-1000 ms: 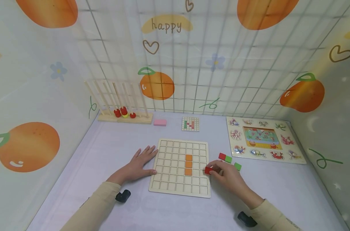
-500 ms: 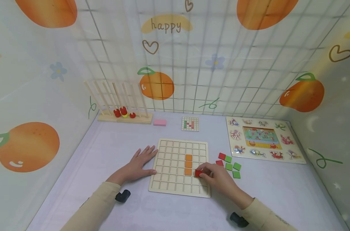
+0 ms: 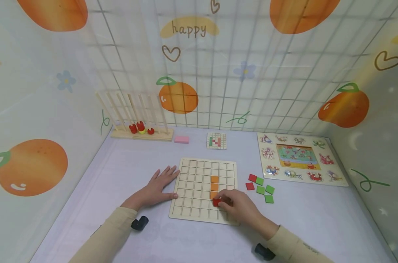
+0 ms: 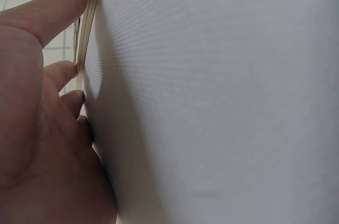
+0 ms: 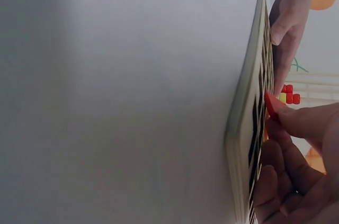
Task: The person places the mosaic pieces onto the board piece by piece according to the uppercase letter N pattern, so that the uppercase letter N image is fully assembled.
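A wooden grid board (image 3: 192, 193) lies on the table, with several orange square tiles (image 3: 214, 187) set in one column. My right hand (image 3: 240, 208) pinches a red square tile (image 3: 216, 202) between thumb and finger, over the cell just below the orange tiles. In the right wrist view the red tile (image 5: 274, 106) is tilted, one edge down at the board. Along the board's left edge my left hand (image 3: 154, 190) lies flat with its fingers spread. Its thumb and fingertips touch that edge in the left wrist view.
Loose red tiles (image 3: 249, 186) and green tiles (image 3: 260, 190) lie right of the board. Behind it are a small pattern card (image 3: 216, 141) and a pink block (image 3: 182, 139). A pegged bead stand (image 3: 141, 135) is back left, a sea-animal puzzle (image 3: 301, 160) back right.
My right hand has carried the red tile leftward from the board's right edge to below the orange tiles. The loose tiles it covered now show. My left hand stays still.
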A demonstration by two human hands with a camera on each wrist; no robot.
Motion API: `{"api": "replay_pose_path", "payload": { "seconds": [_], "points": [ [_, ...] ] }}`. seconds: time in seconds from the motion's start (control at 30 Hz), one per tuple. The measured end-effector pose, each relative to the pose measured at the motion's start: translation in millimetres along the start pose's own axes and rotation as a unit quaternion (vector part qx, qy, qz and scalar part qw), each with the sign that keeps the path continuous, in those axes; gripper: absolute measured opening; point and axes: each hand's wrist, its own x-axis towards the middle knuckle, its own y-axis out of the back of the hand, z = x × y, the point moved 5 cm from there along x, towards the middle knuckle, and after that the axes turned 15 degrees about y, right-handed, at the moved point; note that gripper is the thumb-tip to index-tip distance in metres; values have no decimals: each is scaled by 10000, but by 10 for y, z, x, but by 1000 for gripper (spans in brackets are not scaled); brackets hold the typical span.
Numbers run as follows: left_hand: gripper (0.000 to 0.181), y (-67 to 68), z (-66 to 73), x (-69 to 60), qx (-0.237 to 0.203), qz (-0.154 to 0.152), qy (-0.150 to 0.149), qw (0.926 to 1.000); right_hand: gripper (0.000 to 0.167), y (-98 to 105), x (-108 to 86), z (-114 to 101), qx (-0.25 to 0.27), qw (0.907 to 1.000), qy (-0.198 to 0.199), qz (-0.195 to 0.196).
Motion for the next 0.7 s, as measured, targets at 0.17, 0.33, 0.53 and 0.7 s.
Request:
{"api": "replay_pose_path", "payload": {
  "seconds": [0.17,0.33,0.53,0.7],
  "points": [
    [94,-2,-3,1,-2,5,6,10000,17,-48,23,-37,-133,9997,214,-26],
    [94,0,1,-1,7,-3,3,10000,14,-103,43,-49,-285,9994,141,-155],
    [94,0,4,-4,7,-5,10,10000,15,-121,60,-69,-560,9980,205,-196],
    [94,1,8,-8,0,18,-12,10000,18,-122,61,-84,-767,9964,337,-156]
  ]
}}
